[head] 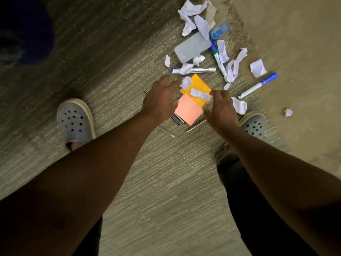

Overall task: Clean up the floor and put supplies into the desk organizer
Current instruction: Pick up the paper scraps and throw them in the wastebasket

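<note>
A pile of supplies and torn paper lies on the carpet. A pink sticky pad (187, 111) overlaps an orange pad (200, 89), with several dark pens (177, 120) poking out underneath. My left hand (160, 100) hovers open just left of the pads. My right hand (222, 108) hovers open just to their right, its fingertips beside a white paper strip (200, 94). Farther off lie a grey eraser block (191, 47), a blue tape dispenser (219, 32), three whiteboard markers (258, 85) (197, 69) (218, 60) and crumpled paper scraps (193, 10).
My grey clogs stand on either side of the pile, the left one (75, 122) and the right one (254, 124). A small paper ball (288, 112) lies apart at the right. A dark blue object (25, 30) fills the top left corner.
</note>
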`<act>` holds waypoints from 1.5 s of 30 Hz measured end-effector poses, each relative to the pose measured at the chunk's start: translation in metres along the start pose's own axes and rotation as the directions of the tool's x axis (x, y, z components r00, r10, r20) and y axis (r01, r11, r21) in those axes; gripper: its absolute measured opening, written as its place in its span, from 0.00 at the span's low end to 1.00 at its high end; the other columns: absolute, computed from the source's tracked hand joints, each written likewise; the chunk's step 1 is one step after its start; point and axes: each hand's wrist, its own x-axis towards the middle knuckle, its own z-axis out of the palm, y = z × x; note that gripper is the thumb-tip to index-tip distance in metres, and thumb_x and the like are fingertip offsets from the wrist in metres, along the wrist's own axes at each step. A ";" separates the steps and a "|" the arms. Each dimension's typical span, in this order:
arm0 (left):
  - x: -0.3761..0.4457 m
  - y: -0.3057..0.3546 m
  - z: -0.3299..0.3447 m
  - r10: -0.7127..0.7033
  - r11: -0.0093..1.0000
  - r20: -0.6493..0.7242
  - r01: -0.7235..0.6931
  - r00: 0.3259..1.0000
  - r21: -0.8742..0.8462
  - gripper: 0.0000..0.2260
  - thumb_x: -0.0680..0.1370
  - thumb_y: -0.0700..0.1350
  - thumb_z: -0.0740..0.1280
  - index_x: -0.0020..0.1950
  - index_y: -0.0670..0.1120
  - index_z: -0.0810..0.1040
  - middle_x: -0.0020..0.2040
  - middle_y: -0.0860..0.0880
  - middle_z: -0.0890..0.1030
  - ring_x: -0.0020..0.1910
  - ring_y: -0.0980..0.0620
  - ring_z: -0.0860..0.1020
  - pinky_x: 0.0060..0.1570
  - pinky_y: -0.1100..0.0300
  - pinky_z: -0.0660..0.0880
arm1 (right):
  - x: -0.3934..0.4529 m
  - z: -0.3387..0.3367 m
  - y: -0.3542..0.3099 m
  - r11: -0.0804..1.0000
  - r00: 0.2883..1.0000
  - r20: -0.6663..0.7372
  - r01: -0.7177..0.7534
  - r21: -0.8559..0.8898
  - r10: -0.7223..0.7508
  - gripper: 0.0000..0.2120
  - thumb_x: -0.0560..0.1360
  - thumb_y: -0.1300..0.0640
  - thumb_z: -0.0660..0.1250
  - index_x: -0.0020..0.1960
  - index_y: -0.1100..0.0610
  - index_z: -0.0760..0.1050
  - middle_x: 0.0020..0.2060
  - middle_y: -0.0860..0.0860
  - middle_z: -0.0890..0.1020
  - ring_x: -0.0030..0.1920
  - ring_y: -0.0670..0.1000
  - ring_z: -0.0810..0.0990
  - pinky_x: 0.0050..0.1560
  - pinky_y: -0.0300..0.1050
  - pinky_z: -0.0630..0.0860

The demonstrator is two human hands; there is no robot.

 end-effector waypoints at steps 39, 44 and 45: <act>0.104 0.058 0.015 0.095 0.917 -0.074 -0.058 0.993 0.394 0.25 0.78 0.35 0.58 0.74 0.49 0.64 0.54 0.37 0.78 0.50 0.33 0.78 0.45 0.45 0.75 | 0.091 -0.041 0.058 0.953 0.951 -0.280 -0.041 0.301 0.129 0.19 0.73 0.66 0.61 0.63 0.57 0.67 0.53 0.55 0.80 0.52 0.59 0.79 0.48 0.51 0.74; 0.118 0.086 0.018 -0.010 0.832 0.008 0.005 1.000 0.555 0.20 0.78 0.29 0.55 0.69 0.38 0.65 0.59 0.34 0.77 0.58 0.33 0.76 0.52 0.44 0.74 | 0.107 -0.047 0.052 0.991 0.961 -0.259 -0.067 0.117 0.096 0.35 0.70 0.73 0.56 0.73 0.50 0.59 0.63 0.60 0.70 0.51 0.61 0.77 0.41 0.48 0.69; 0.119 0.087 0.020 -0.025 0.824 0.014 0.013 1.000 0.567 0.19 0.78 0.29 0.55 0.68 0.37 0.66 0.60 0.34 0.77 0.59 0.33 0.76 0.53 0.44 0.74 | 0.112 -0.049 0.050 0.991 0.959 -0.261 -0.080 0.107 0.106 0.36 0.69 0.74 0.57 0.73 0.49 0.59 0.64 0.61 0.68 0.51 0.61 0.77 0.40 0.48 0.68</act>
